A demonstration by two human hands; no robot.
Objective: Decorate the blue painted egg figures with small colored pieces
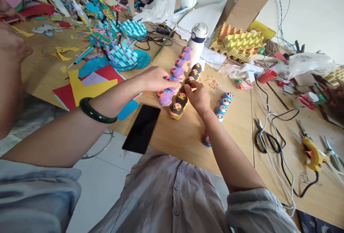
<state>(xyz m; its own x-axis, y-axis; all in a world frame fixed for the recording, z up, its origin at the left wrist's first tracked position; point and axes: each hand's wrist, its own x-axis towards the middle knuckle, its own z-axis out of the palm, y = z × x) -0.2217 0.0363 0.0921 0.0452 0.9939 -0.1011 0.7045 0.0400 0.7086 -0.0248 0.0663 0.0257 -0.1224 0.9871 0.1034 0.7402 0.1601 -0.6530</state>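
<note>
Apparently to steady it, the right hand (199,98) pinched the black-topped egg-carton strip (176,109), which lay beside the purple egg-carton strip (165,99), under the left hand (153,79), whose grip I couldn't tell.

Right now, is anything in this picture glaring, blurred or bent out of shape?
Head view: small glint on the dark green bangle, smartphone screen nearly black; same head view: black-topped egg-carton strip fairly clear; also head view: yellow glue gun softer, apparently stretched toward the right edge.
</note>
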